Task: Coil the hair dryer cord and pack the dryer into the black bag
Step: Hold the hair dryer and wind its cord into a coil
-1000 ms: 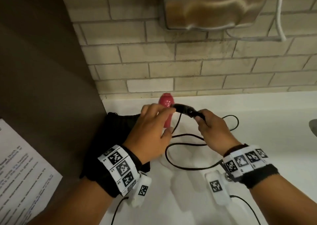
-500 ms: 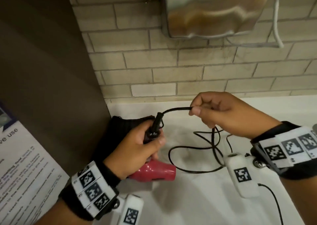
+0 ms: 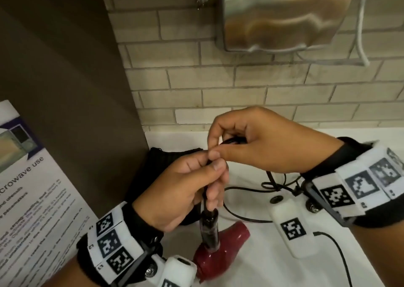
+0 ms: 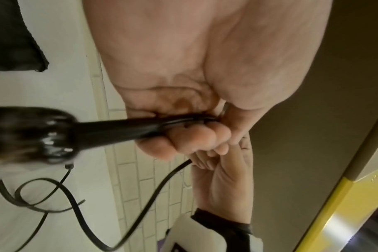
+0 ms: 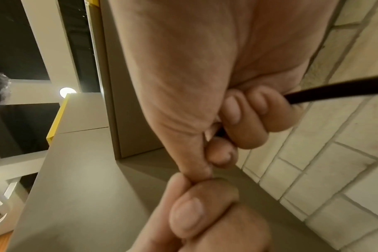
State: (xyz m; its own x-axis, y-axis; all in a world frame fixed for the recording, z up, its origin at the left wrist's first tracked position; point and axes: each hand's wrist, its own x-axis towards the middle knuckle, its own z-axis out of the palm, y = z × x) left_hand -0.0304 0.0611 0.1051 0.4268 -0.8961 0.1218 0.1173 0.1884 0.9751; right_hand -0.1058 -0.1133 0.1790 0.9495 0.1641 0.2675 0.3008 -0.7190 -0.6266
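A red hair dryer with a black handle hangs nose-down just above the white counter. My left hand grips the black cord where it leaves the handle end, holding folded strands of it. Directly above, my right hand pinches a loop of the cord, its thumb touching my left thumb. The rest of the cord trails loose over the counter. The black bag lies flat behind my left hand, against the brown panel.
A steel wall-mounted hand dryer hangs on the brick wall above. A brown partition closes off the left, with a printed notice leaning at its foot. A thin sensor cable runs off my right wrist.
My right hand has come back left and down to meet the left hand, bringing a loop of cord. The left hand has slid up the cord, so the dryer hangs lower.
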